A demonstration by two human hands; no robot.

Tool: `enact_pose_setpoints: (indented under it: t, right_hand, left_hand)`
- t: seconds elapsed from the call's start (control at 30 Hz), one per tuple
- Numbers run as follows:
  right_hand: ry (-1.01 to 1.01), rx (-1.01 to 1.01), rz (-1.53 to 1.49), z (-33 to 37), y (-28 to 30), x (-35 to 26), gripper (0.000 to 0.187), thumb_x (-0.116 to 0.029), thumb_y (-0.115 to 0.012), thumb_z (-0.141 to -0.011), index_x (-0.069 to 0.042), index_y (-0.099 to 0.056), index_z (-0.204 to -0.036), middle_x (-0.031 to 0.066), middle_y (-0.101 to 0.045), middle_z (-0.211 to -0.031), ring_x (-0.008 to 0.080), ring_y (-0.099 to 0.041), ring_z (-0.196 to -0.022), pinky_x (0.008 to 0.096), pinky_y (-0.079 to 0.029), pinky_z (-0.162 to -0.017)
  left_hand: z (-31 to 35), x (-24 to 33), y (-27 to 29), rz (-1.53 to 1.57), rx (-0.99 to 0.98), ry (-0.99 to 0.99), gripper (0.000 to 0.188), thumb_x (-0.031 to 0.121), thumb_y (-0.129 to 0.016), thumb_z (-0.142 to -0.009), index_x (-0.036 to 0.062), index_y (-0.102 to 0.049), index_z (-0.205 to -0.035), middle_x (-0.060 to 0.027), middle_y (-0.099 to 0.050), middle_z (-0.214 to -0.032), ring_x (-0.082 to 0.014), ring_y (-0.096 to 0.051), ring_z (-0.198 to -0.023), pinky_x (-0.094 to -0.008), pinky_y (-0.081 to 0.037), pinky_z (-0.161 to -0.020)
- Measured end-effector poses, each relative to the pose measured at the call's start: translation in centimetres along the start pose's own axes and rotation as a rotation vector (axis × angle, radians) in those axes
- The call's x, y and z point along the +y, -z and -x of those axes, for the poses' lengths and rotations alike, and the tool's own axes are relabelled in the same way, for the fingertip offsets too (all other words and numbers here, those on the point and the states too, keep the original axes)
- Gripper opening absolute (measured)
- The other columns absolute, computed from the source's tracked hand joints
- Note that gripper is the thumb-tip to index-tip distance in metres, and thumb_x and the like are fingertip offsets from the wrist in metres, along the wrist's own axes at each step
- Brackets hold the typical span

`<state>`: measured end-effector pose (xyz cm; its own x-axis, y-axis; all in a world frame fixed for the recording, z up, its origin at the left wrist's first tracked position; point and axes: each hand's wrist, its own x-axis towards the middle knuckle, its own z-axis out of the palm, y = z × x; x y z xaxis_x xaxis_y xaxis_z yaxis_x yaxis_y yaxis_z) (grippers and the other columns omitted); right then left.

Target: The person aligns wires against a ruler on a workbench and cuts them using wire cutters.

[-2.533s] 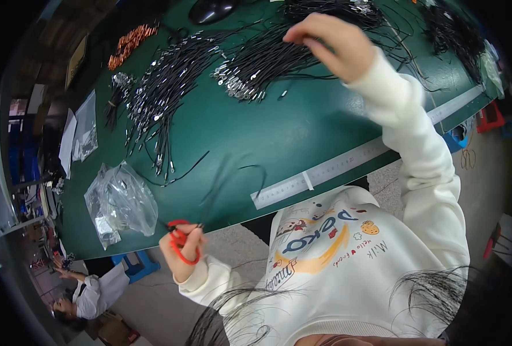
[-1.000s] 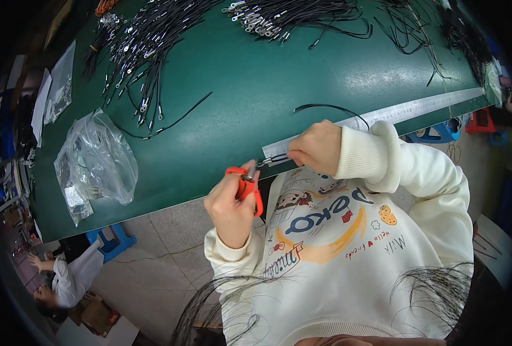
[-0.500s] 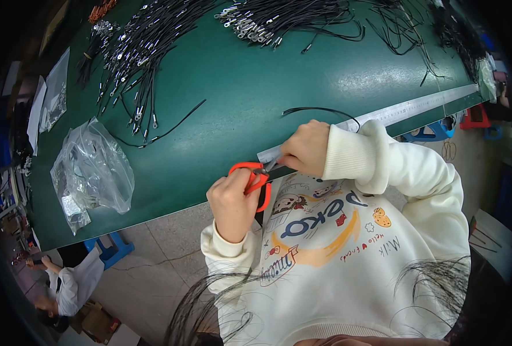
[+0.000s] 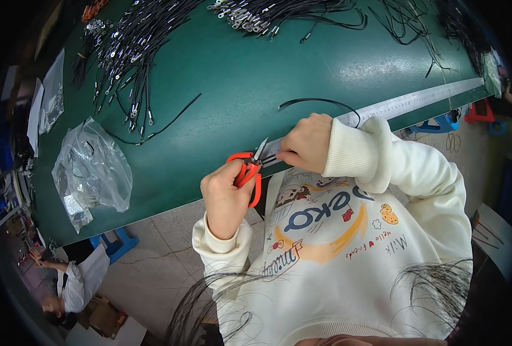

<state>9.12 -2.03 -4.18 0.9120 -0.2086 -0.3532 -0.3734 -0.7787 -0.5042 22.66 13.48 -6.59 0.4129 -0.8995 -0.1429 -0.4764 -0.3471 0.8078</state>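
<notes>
My left hand (image 4: 221, 193) is wrapped round a pair of scissors (image 4: 257, 193) with red-orange handles. The metal blades point up and away from me, slightly parted, over the near edge of the table. Close to the blades, my right hand (image 4: 307, 141) is closed in a pinch on a black cable (image 4: 320, 100). Two short, thin dark ends stick out from its fingertips toward the scissors. Behind the right hand the cable curves back over the table to the left. A long steel ruler (image 4: 423, 101) lies along the near edge, partly under the right hand.
On the green table (image 4: 227, 81), bundles of black cables with metal lugs (image 4: 132, 52) lie at the far left, another bundle (image 4: 256, 20) at far centre. Loose cables (image 4: 406, 29) lie far right. Clear plastic bags (image 4: 97, 167) rest at left. A person (image 4: 74, 282) sits at lower left.
The scissors have drawn slightly left, away from my right fingertips, and their blades now point more upward. Two thin ends now show at the right fingertips. The other person's hands have moved.
</notes>
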Motion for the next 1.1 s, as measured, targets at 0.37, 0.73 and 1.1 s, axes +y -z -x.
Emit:
enact_pose_setpoints:
  t: [0.37,0.73,1.1]
  right_hand:
    - [-0.007,-0.010,0.029,-0.2,-0.4,0.0,0.024,-0.024,-0.057,-0.082,-0.006,-0.066,-0.070,0.0126,-0.060,-0.059,0.0305,-0.061,-0.056,0.0376,-0.050,-0.056]
    - [0.014,-0.044,0.059,1.0,0.2,0.6,0.021,-0.020,-0.053,-0.084,-0.007,-0.065,-0.073,0.0130,-0.062,-0.063,0.0307,-0.062,-0.059,0.0376,-0.050,-0.056]
    - [-0.083,-0.184,-0.364,4.3,2.3,4.9,0.022,-0.017,-0.048,-0.086,-0.009,-0.064,-0.074,0.0042,-0.064,-0.070,0.0244,-0.061,-0.063,0.0322,-0.048,-0.063]
  left_hand:
    - [-0.1,0.8,0.3,-0.023,-0.009,0.006,0.016,-0.003,-0.069,-0.073,-0.0085,-0.054,-0.070,-0.0125,-0.065,-0.068,-0.0059,-0.049,-0.057,-0.0219,-0.042,-0.052]
    - [-0.4,1.2,-0.3,-0.075,0.042,-0.161,0.026,-0.002,-0.072,-0.070,-0.0049,-0.046,-0.066,-0.0111,-0.038,-0.054,-0.0171,-0.026,-0.050,-0.0258,-0.029,-0.044]
    - [-0.3,1.4,-0.4,-0.076,0.039,-0.167,0.026,-0.005,-0.070,-0.069,-0.0040,-0.044,-0.065,-0.0101,-0.034,-0.054,-0.0170,-0.025,-0.050,-0.0260,-0.027,-0.043]
